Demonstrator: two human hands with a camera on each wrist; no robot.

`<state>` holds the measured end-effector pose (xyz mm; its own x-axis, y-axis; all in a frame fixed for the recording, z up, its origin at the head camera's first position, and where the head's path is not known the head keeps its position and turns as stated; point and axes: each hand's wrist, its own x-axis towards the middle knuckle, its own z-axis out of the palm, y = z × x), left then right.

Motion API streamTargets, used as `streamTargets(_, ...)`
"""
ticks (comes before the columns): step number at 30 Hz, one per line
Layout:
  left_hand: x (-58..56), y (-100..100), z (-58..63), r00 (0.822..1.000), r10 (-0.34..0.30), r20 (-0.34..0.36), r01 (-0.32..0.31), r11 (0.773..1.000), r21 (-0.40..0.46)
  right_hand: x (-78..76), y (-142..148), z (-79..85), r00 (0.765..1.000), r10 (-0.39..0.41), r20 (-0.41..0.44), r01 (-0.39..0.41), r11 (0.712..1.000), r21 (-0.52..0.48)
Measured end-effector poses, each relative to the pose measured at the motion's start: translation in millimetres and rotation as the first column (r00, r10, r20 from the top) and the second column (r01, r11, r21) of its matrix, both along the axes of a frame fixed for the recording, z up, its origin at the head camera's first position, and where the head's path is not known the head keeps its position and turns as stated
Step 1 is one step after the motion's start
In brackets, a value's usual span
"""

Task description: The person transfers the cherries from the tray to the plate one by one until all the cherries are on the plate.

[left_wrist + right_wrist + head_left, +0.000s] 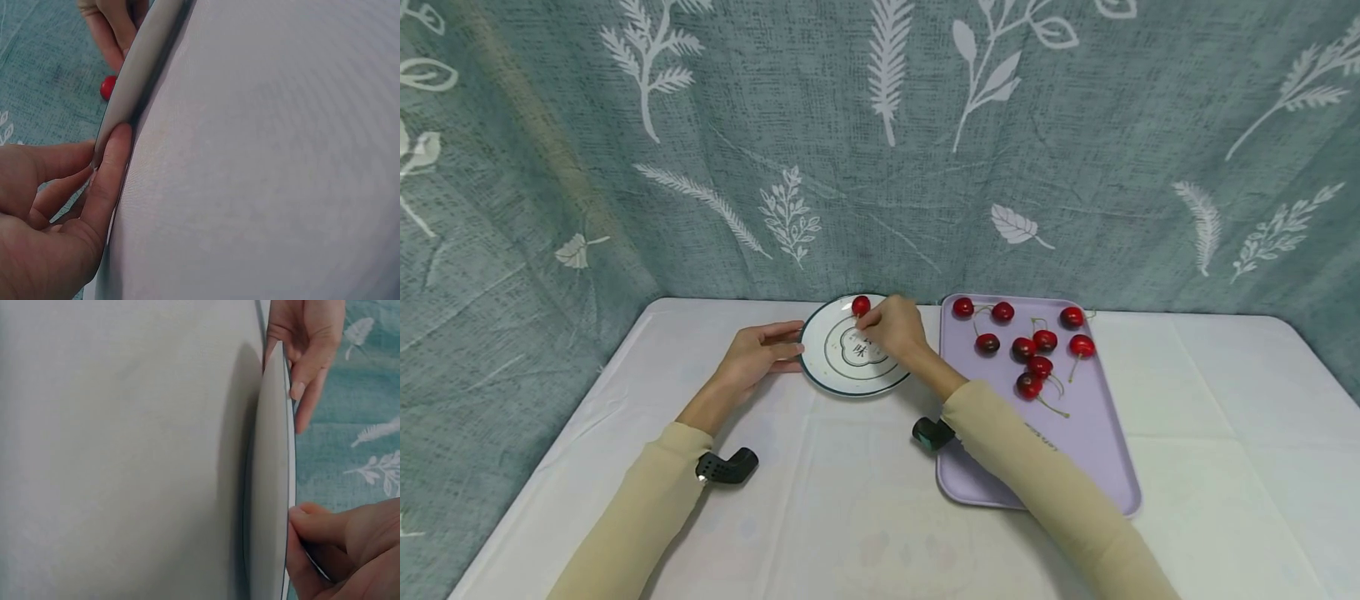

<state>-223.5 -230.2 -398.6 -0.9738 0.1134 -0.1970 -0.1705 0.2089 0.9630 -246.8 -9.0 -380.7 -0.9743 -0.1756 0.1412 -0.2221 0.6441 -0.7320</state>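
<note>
A white plate (829, 360) with a dark rim and a printed centre lies in the middle of the head view. My left hand (747, 360) holds its left edge, with the thumb at the rim; the left wrist view shows fingers on either side of the plate edge (140, 69). Over the plate's far part, my right hand (898, 328) has its fingertips pinched together right at a red cherry (861, 306), by its stem. In the left wrist view the cherry (109, 88) shows just past the rim. The right wrist view sees the plate (272, 469) edge-on, hiding its top.
Right of the plate, a lilac tray (1097, 450) bears several stemmed dark-red cherries (1045, 341), mostly in its far half. My right forearm crosses the tray's near left part. A white cloth covers the table (820, 517); a green patterned curtain (850, 225) hangs behind.
</note>
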Motion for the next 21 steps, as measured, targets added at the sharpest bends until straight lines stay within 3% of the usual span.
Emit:
streamTargets(6, 0.0, 0.9, 0.8, 1.000, 0.002, -0.004, -0.002, 1.000, 0.004, -0.1, -0.5, 1.1, 1.000, -0.008, 0.023, 0.008, 1.000, 0.002)
streamTargets(21, 1.1, 0.7, -0.8, 1.000, 0.008, -0.011, -0.008, 1.000, -0.009, -0.8, 12.1, 4.1, 0.996, 0.067, 0.058, -0.067, 0.998, 0.010)
